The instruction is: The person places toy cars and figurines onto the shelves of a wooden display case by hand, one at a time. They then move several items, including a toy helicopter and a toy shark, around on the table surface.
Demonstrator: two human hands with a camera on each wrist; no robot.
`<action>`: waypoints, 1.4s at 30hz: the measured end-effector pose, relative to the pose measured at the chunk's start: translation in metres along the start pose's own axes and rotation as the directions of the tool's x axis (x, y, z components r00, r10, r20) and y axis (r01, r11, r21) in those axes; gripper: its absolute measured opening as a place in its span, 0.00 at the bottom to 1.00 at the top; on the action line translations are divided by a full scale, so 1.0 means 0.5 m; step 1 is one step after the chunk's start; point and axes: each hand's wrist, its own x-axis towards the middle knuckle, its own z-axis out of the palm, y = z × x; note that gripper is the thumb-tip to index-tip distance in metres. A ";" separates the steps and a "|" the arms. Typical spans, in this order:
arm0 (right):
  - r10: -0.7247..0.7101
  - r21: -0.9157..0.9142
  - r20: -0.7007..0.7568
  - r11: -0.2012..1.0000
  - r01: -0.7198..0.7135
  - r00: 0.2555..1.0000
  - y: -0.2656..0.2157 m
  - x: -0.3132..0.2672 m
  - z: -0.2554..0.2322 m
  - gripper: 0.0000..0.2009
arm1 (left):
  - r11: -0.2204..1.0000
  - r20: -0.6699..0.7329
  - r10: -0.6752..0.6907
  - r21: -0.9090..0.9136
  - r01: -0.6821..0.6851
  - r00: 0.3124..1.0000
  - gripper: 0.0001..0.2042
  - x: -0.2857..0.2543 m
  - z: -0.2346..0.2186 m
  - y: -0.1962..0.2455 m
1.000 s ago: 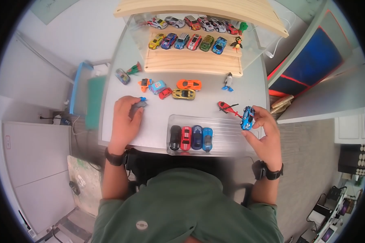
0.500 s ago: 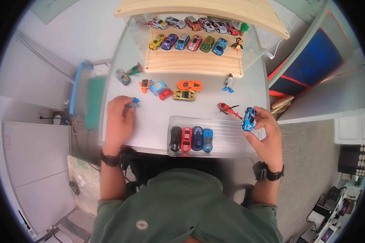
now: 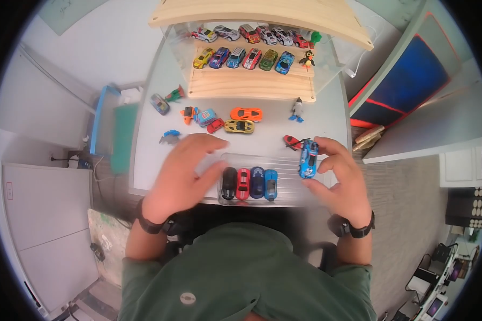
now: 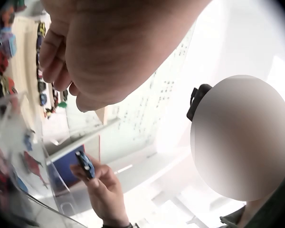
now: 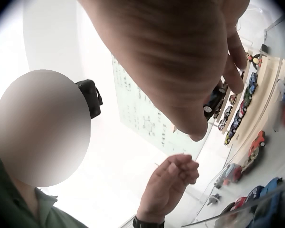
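Observation:
In the head view my right hand point(image 3: 340, 179) pinches a blue toy car point(image 3: 308, 159) between thumb and fingers, above the right part of the clear tray point(image 3: 292, 198). My left hand point(image 3: 183, 174) holds nothing; its fingers are spread at the tray's left edge. Inside the tray a black car point(image 3: 229, 183), a red striped car point(image 3: 243, 183), a dark blue car point(image 3: 257, 183) and a light blue car point(image 3: 271, 185) stand side by side. A small grey-and-blue toy figure point(image 3: 170, 137) lies beyond my left hand. The red toy helicopter point(image 3: 292, 142) is partly hidden behind the held car.
A wooden shelf point(image 3: 251, 88) with clear sides carries two rows of toy cars and a penguin figure point(image 3: 307, 60). Before it lie an orange car point(image 3: 246, 114), a gold car point(image 3: 239, 126), a small red car point(image 3: 215, 125) and a grey bird-like figure point(image 3: 297, 109).
My left hand has let go of the grey-and-blue figure at the table's left and moved right to the tray. My right hand has brought the blue car leftward, over the tray.

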 end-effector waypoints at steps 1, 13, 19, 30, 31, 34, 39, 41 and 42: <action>-0.085 -0.042 -0.001 0.996 0.085 0.996 -0.010 0.007 0.004 0.20 | 0.998 0.065 0.055 -0.046 -0.052 0.996 0.19 0.011 0.007 0.019; -0.262 -0.217 -0.079 0.946 0.239 0.962 -0.060 0.020 0.059 0.18 | 0.927 0.287 0.099 -0.374 0.016 0.953 0.25 0.060 0.085 0.084; -0.240 -0.195 -0.105 0.957 0.217 0.965 -0.066 0.026 0.075 0.17 | 0.788 0.310 -0.039 -0.575 0.220 0.950 0.26 0.057 0.101 0.081; -0.206 -0.081 -0.159 0.977 0.195 0.966 -0.064 0.024 0.101 0.18 | 0.681 0.312 -0.035 -0.688 0.251 0.949 0.27 0.051 0.111 0.059; -0.213 -0.084 -0.158 0.976 0.202 0.964 -0.063 0.024 0.103 0.18 | 0.670 0.309 -0.036 -0.699 0.252 0.951 0.28 0.049 0.114 0.055; -0.211 -0.076 -0.160 0.977 0.201 0.964 -0.061 0.023 0.105 0.19 | 0.674 0.295 -0.030 -0.700 0.237 0.955 0.28 0.047 0.114 0.053; -0.186 -0.001 -0.149 0.982 0.188 0.971 -0.060 0.018 0.109 0.20 | 0.685 0.348 -0.072 -0.664 0.300 0.935 0.27 0.043 0.101 0.059; -0.188 0.016 -0.139 0.981 0.192 0.972 -0.060 0.016 0.112 0.20 | 0.655 0.372 -0.071 -0.682 0.325 0.925 0.26 0.042 0.100 0.061; -0.180 0.030 -0.148 0.982 0.186 0.973 -0.061 0.016 0.115 0.20 | 0.655 0.372 -0.071 -0.683 0.325 0.925 0.26 0.042 0.098 0.064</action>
